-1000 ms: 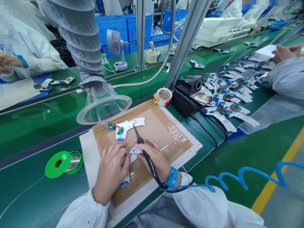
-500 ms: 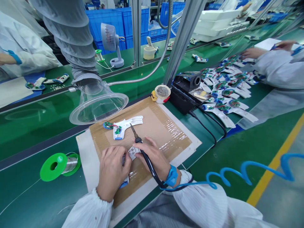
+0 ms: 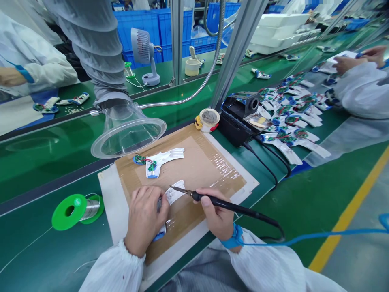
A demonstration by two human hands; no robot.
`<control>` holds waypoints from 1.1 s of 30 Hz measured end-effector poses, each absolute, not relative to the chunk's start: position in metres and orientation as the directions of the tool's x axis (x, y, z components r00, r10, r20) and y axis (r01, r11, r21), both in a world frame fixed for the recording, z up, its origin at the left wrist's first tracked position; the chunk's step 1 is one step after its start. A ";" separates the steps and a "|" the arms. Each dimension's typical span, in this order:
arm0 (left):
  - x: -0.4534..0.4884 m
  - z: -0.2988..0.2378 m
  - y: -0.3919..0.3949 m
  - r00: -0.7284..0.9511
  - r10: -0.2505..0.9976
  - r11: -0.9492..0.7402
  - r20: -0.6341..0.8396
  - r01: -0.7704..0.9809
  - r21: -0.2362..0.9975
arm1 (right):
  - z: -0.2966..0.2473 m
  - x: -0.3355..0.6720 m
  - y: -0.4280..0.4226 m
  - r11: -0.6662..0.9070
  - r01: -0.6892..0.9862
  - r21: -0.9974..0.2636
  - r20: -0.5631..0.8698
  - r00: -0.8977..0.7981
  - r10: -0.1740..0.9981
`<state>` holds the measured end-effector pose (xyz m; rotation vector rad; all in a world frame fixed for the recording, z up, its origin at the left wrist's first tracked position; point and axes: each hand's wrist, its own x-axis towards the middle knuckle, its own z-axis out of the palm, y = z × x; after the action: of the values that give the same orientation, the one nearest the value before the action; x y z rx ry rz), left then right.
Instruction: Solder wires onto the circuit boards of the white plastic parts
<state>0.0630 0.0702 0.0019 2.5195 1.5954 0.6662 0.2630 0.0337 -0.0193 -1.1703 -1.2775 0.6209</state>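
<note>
My right hand is closed round the black handle of a soldering iron. The iron lies almost level, its thin tip pointing left, close to a white plastic housing half. My left hand is closed over that housing and presses it on the cardboard; its fingers hide the middle, and a blue end shows below. Farther up the board lies a second white housing half, with a small green circuit board wired to it.
A green solder spool stands at the left. Over the board's far edge hangs a clear fume hood. A black soldering station and small tip-cleaning pot stand at the back right, beside many housings. Co-workers' arms show at both sides.
My right hand has moved right and turned the soldering iron from pointing up and away to pointing left at the housing. My left hand stays put.
</note>
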 end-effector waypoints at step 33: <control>0.063 0.003 0.070 0.366 0.887 -0.441 0.283 0.852 0.281 | -0.025 0.259 0.032 0.276 0.336 -0.901 0.358 0.215 0.908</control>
<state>0.0628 0.0704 0.0033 2.5236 1.6107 0.6091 0.2591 0.0322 -0.0249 -1.2842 -1.3480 0.6053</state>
